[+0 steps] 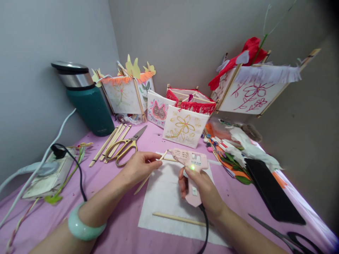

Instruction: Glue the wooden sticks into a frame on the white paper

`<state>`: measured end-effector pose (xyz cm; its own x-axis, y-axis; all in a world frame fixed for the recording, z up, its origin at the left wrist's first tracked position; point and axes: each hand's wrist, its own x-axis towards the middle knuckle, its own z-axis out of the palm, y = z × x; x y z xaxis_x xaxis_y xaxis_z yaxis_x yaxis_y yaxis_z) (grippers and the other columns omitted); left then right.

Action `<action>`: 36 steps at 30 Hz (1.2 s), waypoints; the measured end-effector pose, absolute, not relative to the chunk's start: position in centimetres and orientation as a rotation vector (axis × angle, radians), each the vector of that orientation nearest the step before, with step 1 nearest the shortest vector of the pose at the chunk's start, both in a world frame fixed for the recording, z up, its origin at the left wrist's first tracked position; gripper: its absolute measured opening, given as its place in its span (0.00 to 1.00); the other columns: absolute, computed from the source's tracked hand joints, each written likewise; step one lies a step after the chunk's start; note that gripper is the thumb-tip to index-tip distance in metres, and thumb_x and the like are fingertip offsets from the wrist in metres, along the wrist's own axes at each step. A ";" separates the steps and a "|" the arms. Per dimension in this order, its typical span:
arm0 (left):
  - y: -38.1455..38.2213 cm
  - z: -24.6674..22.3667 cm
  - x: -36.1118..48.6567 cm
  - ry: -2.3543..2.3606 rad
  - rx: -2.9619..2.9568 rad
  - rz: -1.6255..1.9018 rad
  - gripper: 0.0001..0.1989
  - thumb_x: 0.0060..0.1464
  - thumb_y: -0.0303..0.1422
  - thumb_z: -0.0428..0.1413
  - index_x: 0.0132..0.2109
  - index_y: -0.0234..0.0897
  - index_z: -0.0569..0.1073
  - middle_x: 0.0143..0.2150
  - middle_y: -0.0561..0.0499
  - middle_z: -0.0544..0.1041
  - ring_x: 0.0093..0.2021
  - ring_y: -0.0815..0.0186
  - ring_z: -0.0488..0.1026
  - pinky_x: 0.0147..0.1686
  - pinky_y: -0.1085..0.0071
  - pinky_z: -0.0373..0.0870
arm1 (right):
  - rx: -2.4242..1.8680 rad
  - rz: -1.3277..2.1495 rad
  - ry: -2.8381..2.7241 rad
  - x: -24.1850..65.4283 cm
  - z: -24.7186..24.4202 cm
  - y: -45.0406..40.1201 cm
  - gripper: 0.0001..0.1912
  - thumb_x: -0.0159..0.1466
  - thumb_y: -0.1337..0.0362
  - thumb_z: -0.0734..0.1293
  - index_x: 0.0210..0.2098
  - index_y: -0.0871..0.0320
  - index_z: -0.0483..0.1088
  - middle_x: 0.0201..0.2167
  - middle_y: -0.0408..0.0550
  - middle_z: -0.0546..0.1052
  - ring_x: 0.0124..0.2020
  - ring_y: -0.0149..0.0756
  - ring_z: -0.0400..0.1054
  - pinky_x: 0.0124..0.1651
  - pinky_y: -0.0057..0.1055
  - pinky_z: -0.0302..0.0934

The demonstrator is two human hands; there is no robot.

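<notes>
My right hand [197, 185] is wrapped round the handle of a pale pink glue gun [189, 158] with a lit green light; its nozzle points left. Between the thumb and fingers of my left hand [141, 165] is a thin wooden stick [143, 184], slanting up to the right. The stick's upper end is at the nozzle tip; whether they touch I cannot tell. Behind the gun, another stick [171, 159] shows in part near the top of a white sheet [156, 197]. One more wooden stick [180, 219] lies across the sheet's lower part.
Gold-handled scissors [125, 146] lie beside several wooden sticks [104, 148] at left. A teal tumbler [88, 109], power strip [49, 176] and cords stand farther left. Decorated paper lanterns [185, 127] line the back. At right are a black phone [274, 192] and black scissors [280, 234].
</notes>
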<state>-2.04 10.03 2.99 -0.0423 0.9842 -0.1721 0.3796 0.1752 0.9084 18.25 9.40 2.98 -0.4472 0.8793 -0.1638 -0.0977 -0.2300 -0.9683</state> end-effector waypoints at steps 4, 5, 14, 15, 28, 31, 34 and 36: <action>10.1 2.9 -2.1 1.600 1.366 0.854 0.19 0.46 0.41 0.58 0.43 0.36 0.79 0.29 0.49 0.78 0.27 0.66 0.69 0.27 0.73 0.60 | -0.990 1.755 -1.303 18.3 2.9 9.5 0.17 0.63 0.51 0.60 0.30 0.60 0.66 0.18 0.42 0.69 0.18 0.29 0.63 0.23 0.25 0.56; 10.1 2.9 -2.1 1.606 1.374 0.848 0.18 0.46 0.41 0.57 0.43 0.36 0.79 0.29 0.49 0.78 0.27 0.66 0.69 0.27 0.73 0.60 | -0.986 1.751 -1.305 18.3 2.9 9.5 0.17 0.63 0.51 0.60 0.30 0.60 0.66 0.18 0.42 0.69 0.18 0.29 0.63 0.23 0.25 0.56; 10.2 2.3 -2.4 1.603 1.374 0.856 0.19 0.46 0.41 0.58 0.43 0.36 0.79 0.30 0.49 0.78 0.28 0.66 0.70 0.28 0.73 0.61 | -0.986 1.746 -1.306 18.3 3.0 9.4 0.17 0.63 0.51 0.60 0.29 0.60 0.65 0.17 0.42 0.68 0.18 0.29 0.63 0.23 0.25 0.56; 10.3 2.2 -2.4 1.608 1.375 0.862 0.19 0.46 0.41 0.58 0.43 0.36 0.79 0.30 0.49 0.78 0.28 0.66 0.71 0.28 0.73 0.62 | -0.985 1.746 -1.303 18.3 3.0 9.4 0.17 0.63 0.51 0.60 0.29 0.60 0.65 0.17 0.42 0.68 0.18 0.29 0.63 0.22 0.25 0.56; 10.1 3.0 -2.2 1.862 1.553 0.891 0.15 0.44 0.39 0.58 0.39 0.39 0.80 0.22 0.54 0.74 0.22 0.70 0.65 0.24 0.74 0.57 | -0.991 1.754 -1.312 18.4 2.9 9.3 0.18 0.63 0.51 0.60 0.30 0.60 0.65 0.17 0.42 0.68 0.18 0.29 0.63 0.22 0.25 0.56; 10.1 3.1 -2.2 1.896 1.564 0.872 0.15 0.44 0.39 0.59 0.39 0.40 0.80 0.22 0.54 0.74 0.22 0.70 0.65 0.24 0.74 0.58 | -0.997 1.760 -1.313 18.4 3.0 9.3 0.17 0.63 0.51 0.60 0.30 0.60 0.65 0.17 0.41 0.68 0.18 0.29 0.63 0.22 0.25 0.56; 10.1 3.0 -2.2 1.937 1.621 0.881 0.14 0.45 0.39 0.58 0.39 0.41 0.80 0.23 0.55 0.74 0.23 0.70 0.65 0.25 0.74 0.59 | -0.997 1.762 -1.313 18.3 2.9 9.2 0.17 0.63 0.51 0.60 0.29 0.60 0.65 0.17 0.41 0.68 0.18 0.29 0.63 0.22 0.24 0.56; 10.0 3.0 -2.2 1.969 1.664 0.895 0.13 0.45 0.38 0.58 0.39 0.42 0.80 0.24 0.55 0.74 0.23 0.71 0.65 0.26 0.74 0.59 | -1.002 1.767 -1.320 18.2 2.9 9.2 0.18 0.63 0.50 0.60 0.29 0.60 0.65 0.18 0.42 0.68 0.18 0.29 0.63 0.22 0.24 0.56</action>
